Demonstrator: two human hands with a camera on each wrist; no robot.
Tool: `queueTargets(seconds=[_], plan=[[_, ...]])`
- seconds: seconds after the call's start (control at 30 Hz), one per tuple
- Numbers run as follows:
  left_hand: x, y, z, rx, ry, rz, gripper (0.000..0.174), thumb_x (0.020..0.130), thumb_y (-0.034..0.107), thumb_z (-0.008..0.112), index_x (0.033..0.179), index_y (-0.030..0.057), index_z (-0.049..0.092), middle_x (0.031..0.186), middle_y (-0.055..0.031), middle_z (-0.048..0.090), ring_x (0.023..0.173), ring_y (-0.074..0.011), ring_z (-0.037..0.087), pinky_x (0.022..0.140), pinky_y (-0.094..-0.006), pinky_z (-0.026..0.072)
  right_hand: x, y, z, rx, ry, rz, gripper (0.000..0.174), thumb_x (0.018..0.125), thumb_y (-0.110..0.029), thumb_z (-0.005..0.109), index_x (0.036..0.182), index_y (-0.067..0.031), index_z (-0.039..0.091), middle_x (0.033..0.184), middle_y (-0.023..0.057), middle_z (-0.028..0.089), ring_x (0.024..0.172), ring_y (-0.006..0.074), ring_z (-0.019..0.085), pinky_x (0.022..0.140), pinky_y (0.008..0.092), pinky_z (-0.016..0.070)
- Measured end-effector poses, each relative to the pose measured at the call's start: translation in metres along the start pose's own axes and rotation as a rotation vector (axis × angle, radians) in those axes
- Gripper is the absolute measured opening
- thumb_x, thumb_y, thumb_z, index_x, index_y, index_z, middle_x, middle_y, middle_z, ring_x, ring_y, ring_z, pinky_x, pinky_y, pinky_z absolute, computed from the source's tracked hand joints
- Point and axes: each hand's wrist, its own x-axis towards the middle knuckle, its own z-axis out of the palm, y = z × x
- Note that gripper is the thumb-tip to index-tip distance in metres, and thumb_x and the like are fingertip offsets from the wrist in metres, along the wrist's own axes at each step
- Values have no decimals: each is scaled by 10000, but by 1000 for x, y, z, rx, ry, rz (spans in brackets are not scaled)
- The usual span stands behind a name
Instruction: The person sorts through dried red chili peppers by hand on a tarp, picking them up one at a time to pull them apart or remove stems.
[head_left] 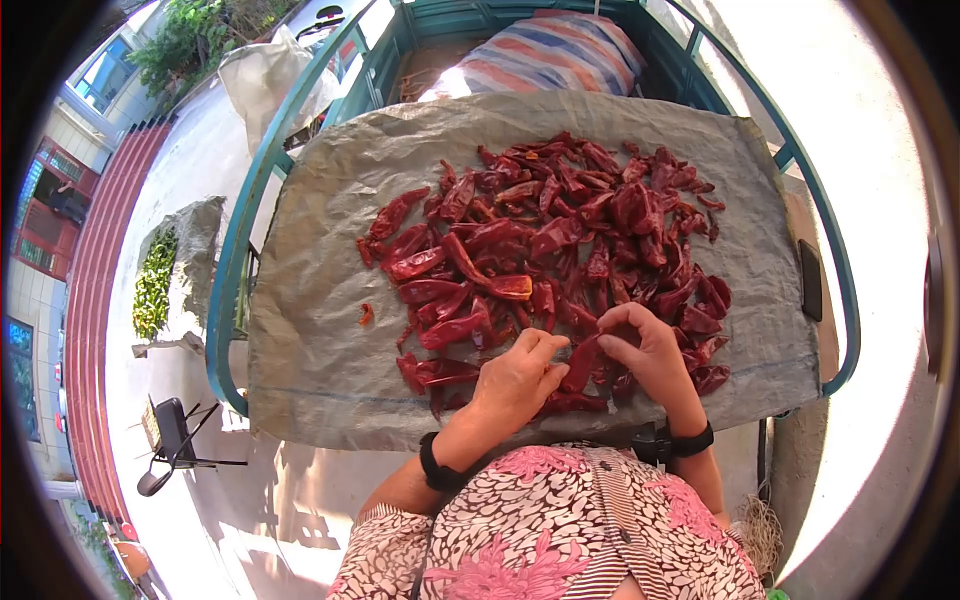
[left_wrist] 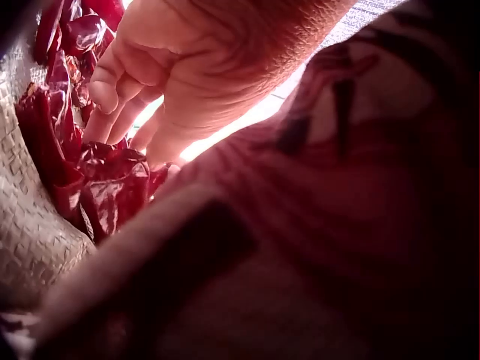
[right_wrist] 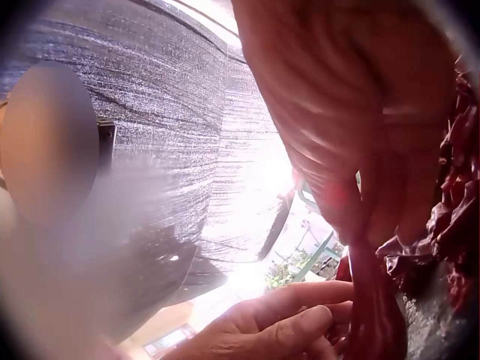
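A broad pile of dried red peppers (head_left: 560,235) covers the middle of a grey-brown woven sheet (head_left: 300,330). At its near edge, my right hand (head_left: 650,352) pinches one dried red pepper (head_left: 580,365) by its upper end, thumb against the fingers. The same pepper hangs down from those fingers in the right wrist view. My left hand (head_left: 515,382) is close on its left side, fingers curled at the pepper's lower part and partly hidden behind it. Around both hands lie more wrinkled peppers; in the left wrist view shiny ones (left_wrist: 112,187) sit right below the fingers.
Teal metal rails (head_left: 235,260) of a cart bed run along both sides of the sheet. A dark phone-like object (head_left: 810,280) lies at the right edge. Behind stands a striped bag (head_left: 550,55). To the left are a black folding chair (head_left: 175,435) and green produce (head_left: 155,285).
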Motion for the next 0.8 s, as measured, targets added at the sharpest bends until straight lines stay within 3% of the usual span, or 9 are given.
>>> queueTargets(seconds=[0.03,0.13,0.2,0.3,0.4,0.53,0.77,0.8], plan=[[0,1,0,-7,-19,0,370,889,166,725,1234,93,614,1169,-90,620,829,-244,708,698,-356,570,-1,-2,1,-39,-23,-87,132,860,2,719,981,-9,668,942,28,665,805,90,619,695,250,496],[0,7,-2,20,-33,53,422,865,196,750,1246,86,607,1144,-102,631,898,-279,688,727,-373,567,-7,-23,0,89,-70,134,133,856,-4,736,975,-9,677,919,22,672,785,63,613,682,223,488],[0,9,-2,102,16,164,453,846,211,763,1251,82,604,1109,-108,644,948,-300,669,749,-385,563,-8,-30,1,118,-61,126,118,864,-16,741,965,-9,681,896,15,674,771,58,618,683,216,495],[-1,12,-5,111,19,168,483,824,215,775,1258,88,603,1057,-111,664,978,-310,647,774,-396,555,-9,-38,0,216,-98,146,96,907,-31,711,986,-4,665,862,13,672,764,59,629,688,214,516],[-4,18,-21,205,28,133,480,812,201,779,1248,87,614,1052,-108,675,962,-303,647,775,-393,552,-10,-36,3,377,-66,141,88,966,-45,649,1040,-2,629,860,24,670,759,63,634,693,219,541],[-12,16,-53,311,215,66,457,797,171,790,1222,85,644,1072,-105,683,957,-294,646,793,-388,548,-9,-21,-4,416,116,95,100,1016,-61,577,1100,-8,584,870,38,666,752,69,632,699,225,556],[-29,-3,-89,303,313,-132,462,792,136,801,1228,78,662,1079,-102,689,956,-272,649,836,-386,525,-5,4,-5,278,196,124,114,979,-59,628,1088,-28,614,938,23,657,800,83,625,730,235,522],[-32,-6,-92,303,325,-171,464,795,137,800,1234,77,661,1086,-102,690,956,-268,650,837,-388,522,-5,4,-5,131,177,102,139,958,-56,646,1091,-32,617,935,27,656,805,98,628,732,248,520]])
